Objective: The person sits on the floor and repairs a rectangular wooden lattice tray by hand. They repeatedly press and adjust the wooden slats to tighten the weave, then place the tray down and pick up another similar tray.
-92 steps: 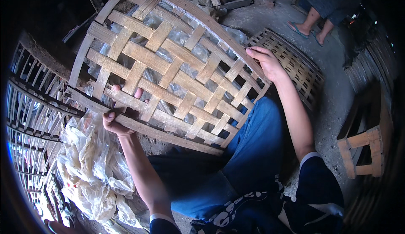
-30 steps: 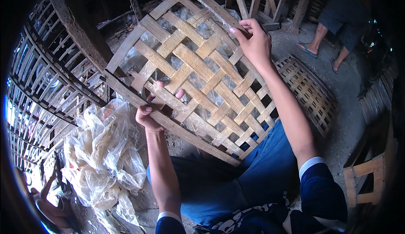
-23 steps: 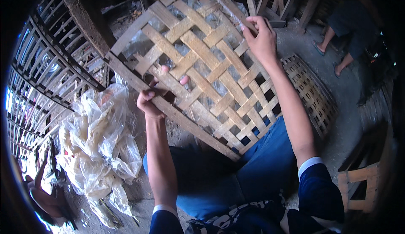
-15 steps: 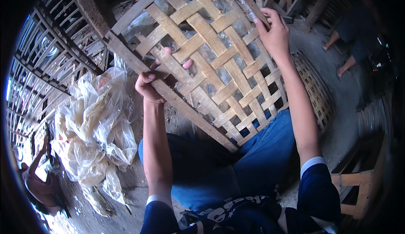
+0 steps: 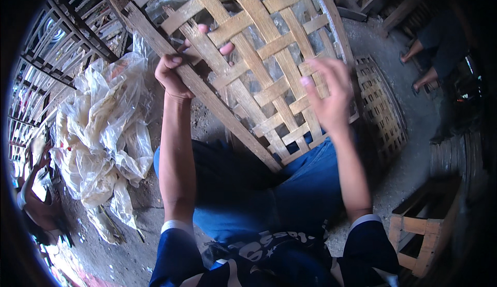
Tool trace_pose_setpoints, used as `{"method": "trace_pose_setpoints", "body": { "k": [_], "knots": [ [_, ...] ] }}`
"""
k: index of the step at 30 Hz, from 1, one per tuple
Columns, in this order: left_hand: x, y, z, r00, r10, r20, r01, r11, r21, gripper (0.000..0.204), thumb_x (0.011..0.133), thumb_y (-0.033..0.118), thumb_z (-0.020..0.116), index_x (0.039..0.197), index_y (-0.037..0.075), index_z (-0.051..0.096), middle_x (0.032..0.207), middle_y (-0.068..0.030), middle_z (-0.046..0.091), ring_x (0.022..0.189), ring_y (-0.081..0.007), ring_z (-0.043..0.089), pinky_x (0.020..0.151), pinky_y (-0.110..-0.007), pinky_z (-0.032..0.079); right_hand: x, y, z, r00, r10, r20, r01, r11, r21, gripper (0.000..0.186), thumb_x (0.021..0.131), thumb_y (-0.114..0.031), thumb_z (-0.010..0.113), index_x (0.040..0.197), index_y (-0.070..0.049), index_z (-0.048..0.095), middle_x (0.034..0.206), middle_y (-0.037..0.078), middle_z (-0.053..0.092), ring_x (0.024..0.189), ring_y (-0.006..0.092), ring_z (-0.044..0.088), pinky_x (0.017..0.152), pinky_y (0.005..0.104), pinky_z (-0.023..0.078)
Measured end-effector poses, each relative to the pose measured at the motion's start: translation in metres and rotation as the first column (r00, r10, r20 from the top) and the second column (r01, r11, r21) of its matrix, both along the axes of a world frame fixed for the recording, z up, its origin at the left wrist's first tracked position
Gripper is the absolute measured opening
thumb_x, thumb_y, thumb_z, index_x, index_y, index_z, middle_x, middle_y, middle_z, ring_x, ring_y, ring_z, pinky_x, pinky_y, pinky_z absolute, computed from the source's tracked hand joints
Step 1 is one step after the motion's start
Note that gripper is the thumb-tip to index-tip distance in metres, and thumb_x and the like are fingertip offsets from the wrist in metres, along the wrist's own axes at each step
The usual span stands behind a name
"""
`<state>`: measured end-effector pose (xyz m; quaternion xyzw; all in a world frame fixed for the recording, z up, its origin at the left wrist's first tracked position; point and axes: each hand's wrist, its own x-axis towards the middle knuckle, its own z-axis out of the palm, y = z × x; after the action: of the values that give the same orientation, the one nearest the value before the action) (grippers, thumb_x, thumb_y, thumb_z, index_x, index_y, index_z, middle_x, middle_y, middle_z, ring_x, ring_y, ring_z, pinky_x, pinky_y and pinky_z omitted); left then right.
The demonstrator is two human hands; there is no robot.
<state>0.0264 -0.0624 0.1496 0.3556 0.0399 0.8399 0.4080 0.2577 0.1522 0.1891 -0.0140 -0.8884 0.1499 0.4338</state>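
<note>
A panel of woven flat bamboo strips [image 5: 266,51], edged with wooden slats, leans up from my lap. My left hand [image 5: 173,74] grips its left edge slat, the thumb in front and the fingertips showing through gaps in the weave. My right hand [image 5: 331,90] is held over the right part of the panel, blurred, with its fingers apart and nothing seen in it. Whether its fingertips touch the strips I cannot tell. Some strips near my left hand look broken or out of line.
Crumpled clear plastic sheeting [image 5: 108,126] lies on the floor at left. Another woven panel [image 5: 380,108] stands right of my knees. A wooden frame [image 5: 414,240] sits lower right. One person's legs [image 5: 427,80] show at far right, another person [image 5: 41,204] at far left.
My right hand has let go of the panel's upper right edge and moved down over the weave. The left hand keeps its hold. The whole view has shifted slightly.
</note>
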Motion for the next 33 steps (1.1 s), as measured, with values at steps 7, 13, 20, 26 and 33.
{"method": "trace_pose_setpoints", "body": {
  "k": [7, 13, 20, 26, 33],
  "knots": [
    [0.001, -0.006, 0.001, 0.995, 0.097, 0.02, -0.093, 0.984, -0.151, 0.083, 0.068, 0.028, 0.048, 0.145, -0.003, 0.04, 0.14, -0.0241, 0.048, 0.127, -0.0536, 0.049, 0.103, -0.066, 0.041, -0.023, -0.069, -0.049, 0.954, 0.247, 0.169, -0.269, 0.956, 0.119, 0.028, 0.077, -0.02, 0.077, 0.105, -0.02, 0.075, 0.104, -0.003, 0.059, 0.095, 0.0194, 0.054, 0.083, 0.0382, 0.04],
    [-0.003, 0.0, -0.002, 1.0, 0.011, 0.015, -0.01, 0.997, -0.081, 0.082, 0.068, 0.03, 0.048, 0.144, -0.002, 0.041, 0.138, -0.0254, 0.049, 0.127, -0.0512, 0.05, 0.105, -0.066, 0.04, -0.019, -0.075, -0.049, 0.948, 0.229, 0.221, -0.267, 0.951, 0.158, 0.023, 0.077, -0.019, 0.076, 0.1, -0.023, 0.076, 0.102, -0.005, 0.059, 0.098, 0.0174, 0.055, 0.083, 0.0388, 0.04],
    [-0.004, -0.002, -0.007, 0.999, 0.021, 0.031, -0.018, 0.996, -0.093, 0.083, 0.068, 0.032, 0.047, 0.144, -0.001, 0.042, 0.139, -0.024, 0.049, 0.128, -0.0515, 0.049, 0.104, -0.067, 0.04, -0.026, -0.073, -0.052, 0.922, 0.317, 0.223, -0.352, 0.926, 0.14, 0.01, 0.08, -0.016, 0.072, 0.089, -0.019, 0.073, 0.098, -0.007, 0.06, 0.101, 0.0163, 0.056, 0.086, 0.0376, 0.039],
    [-0.013, 0.001, -0.012, 1.0, -0.005, -0.001, 0.005, 0.998, -0.065, 0.085, 0.068, 0.033, 0.046, 0.146, 0.0, 0.039, 0.139, -0.026, 0.049, 0.129, -0.0503, 0.049, 0.104, -0.066, 0.04, -0.035, -0.065, -0.052, 0.904, 0.349, 0.248, -0.405, 0.885, 0.229, 0.013, 0.076, -0.016, 0.075, 0.087, -0.018, 0.068, 0.098, -0.006, 0.059, 0.1, 0.0162, 0.056, 0.088, 0.0374, 0.039],
    [-0.013, 0.002, -0.013, 0.999, -0.002, 0.034, 0.006, 0.993, -0.114, 0.087, 0.067, 0.033, 0.046, 0.147, -0.001, 0.04, 0.144, -0.0284, 0.045, 0.13, -0.0501, 0.048, 0.108, -0.066, 0.034, -0.024, -0.057, -0.052, 0.902, 0.401, 0.162, -0.419, 0.903, 0.096, 0.016, 0.074, -0.015, 0.075, 0.088, -0.016, 0.066, 0.101, -0.002, 0.061, 0.101, 0.0186, 0.059, 0.092, 0.0373, 0.04]
  ]
}}
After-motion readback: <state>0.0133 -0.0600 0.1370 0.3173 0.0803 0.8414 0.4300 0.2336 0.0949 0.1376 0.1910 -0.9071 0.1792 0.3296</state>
